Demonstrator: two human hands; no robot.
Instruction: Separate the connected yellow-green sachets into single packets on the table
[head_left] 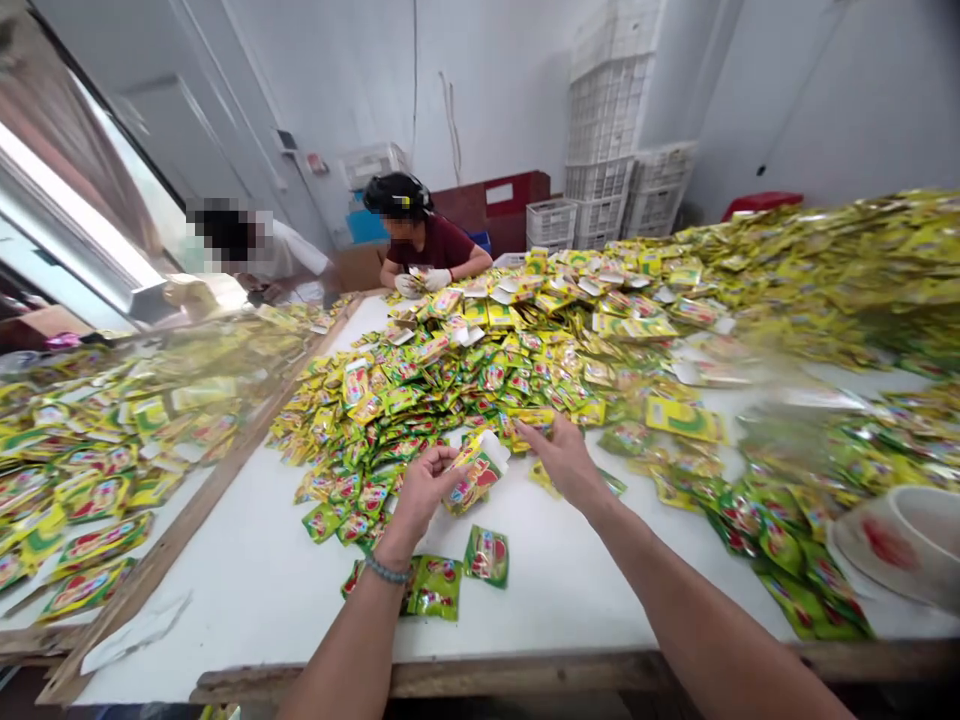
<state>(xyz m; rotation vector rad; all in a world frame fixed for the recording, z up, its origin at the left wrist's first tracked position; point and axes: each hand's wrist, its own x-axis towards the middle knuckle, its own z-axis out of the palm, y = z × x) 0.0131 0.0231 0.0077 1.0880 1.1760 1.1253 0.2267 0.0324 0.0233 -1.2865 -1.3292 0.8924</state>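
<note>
1. We are holding a small box (474, 482) in our left hand (421, 492), over the white bench (262, 580), just in front of a big pile (420, 390). This grip is pinching the box near its lower end, with the fingers curling in close.
2. We are probably pinching it low so that the other end, with its white flaps sticking out, is sitting free. That end is tilting up and to the right.
3. Our right hand (566, 462) is hovering at the near side of the pile, just right of the box. Its fingers are pointing at yellow packs, but we are not able to tell if this grip is holding one.
4. The pile is lying close to both hands, likely for easy reaching. One loose packet (487, 557) is lying flat nearer to us.
5. A wood strip (220, 490) is running along the left, maybe keeping two heaps apart.
6. The box is looking like thin, smooth card, with straight sides and red and green pictures.
7. The loose packet is shining like crinkly plastic or foil, green and nearly square.
8. On the right, a round white bowl (870, 540) with a red mark is standing by more green packets.
</note>
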